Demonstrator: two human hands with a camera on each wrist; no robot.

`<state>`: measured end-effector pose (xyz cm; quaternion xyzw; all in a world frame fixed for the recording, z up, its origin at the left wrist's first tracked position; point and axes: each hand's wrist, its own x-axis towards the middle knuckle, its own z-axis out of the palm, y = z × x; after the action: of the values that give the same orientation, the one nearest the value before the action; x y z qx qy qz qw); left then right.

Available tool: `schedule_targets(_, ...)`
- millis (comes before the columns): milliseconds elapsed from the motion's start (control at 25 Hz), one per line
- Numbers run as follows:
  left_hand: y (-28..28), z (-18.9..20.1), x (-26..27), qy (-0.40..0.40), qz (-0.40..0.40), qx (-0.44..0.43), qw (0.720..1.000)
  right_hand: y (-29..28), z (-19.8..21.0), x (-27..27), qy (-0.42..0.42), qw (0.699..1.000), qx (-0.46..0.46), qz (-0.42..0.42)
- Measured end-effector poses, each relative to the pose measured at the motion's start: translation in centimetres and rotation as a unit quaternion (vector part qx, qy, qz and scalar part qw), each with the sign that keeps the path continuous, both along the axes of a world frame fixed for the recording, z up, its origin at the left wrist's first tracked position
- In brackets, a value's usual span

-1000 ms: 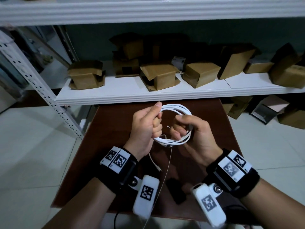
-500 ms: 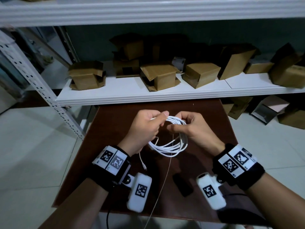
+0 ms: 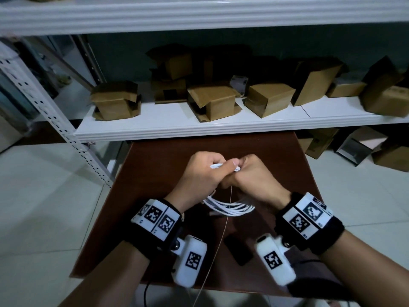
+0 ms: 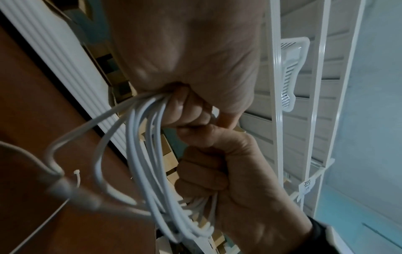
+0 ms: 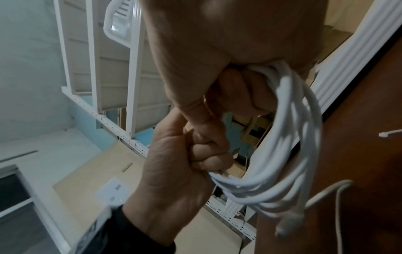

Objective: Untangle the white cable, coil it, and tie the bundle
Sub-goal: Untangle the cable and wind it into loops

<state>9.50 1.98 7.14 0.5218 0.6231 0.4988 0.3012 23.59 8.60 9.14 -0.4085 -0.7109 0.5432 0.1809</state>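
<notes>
The white cable [image 3: 228, 208] is wound into a coil of several loops that hangs below my two hands, above the brown table [image 3: 155, 173]. My left hand [image 3: 221, 166] and my right hand [image 3: 243, 165] are fists pressed side by side, each gripping the top of the coil. In the left wrist view my left hand [image 4: 185, 110] curls round the cable [image 4: 147, 154], with the right hand [image 4: 217, 171] beneath. A thin white tie [image 3: 224, 231] hangs from the hands past the table's front edge. The right wrist view shows a cable end [image 5: 289, 225] dangling.
A small black object [image 3: 238, 251] lies on the table near me. A small white zip tie [image 5: 389, 133] lies on the tabletop. Behind the table a white shelf [image 3: 199, 129] carries several cardboard boxes [image 3: 212, 103]. A perforated upright post [image 3: 55, 120] stands at the left.
The hands have come together into touching fists. The coil, held up between the fingers a second ago, has swung down and now hangs below the hands toward me.
</notes>
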Motion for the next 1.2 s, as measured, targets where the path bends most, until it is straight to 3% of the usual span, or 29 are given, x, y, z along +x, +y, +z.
schedule_targets(120, -0.1, 0.1, 0.3, -0.140, 0.001, -0.010, 0.990, 0.2, -0.2, -0.2, 0.073, 0.997, -0.026, -0.026)
schedule_targets(200, -0.1, 0.0, 0.5, -0.255, -0.013, -0.012, 0.967, 0.4, -0.5, -0.2, 0.139, 0.985, -0.072, -0.067)
schedule_targets(400, -0.2, -0.7, 1.5, -0.382, -0.004, 0.032, 0.924, 1.0, 0.5, 0.1, 0.251, 0.938, -0.149, -0.190)
schedule_targets(520, 0.0, -0.7, 1.7, -0.385, -0.009, 0.034, 0.922, 1.0, 0.8, 0.2, 0.293, 0.919, -0.164, -0.208)
schedule_targets(880, -0.1, -0.1, 0.7, -0.324, -0.056, 0.014, 0.944, 0.6, 0.2, 0.0, 0.312, 0.912, -0.177, -0.201)
schedule_targets(1080, -0.7, 0.6, -0.6, -0.443, -0.146, -0.002, 0.885, 1.8, -0.1, 0.4, 0.346, 0.881, -0.230, -0.226)
schedule_targets(1200, -0.8, 0.2, -1.0, -0.451, -0.161, -0.007, 0.878, 2.2, -0.3, 0.7, 0.353, 0.870, -0.250, -0.236)
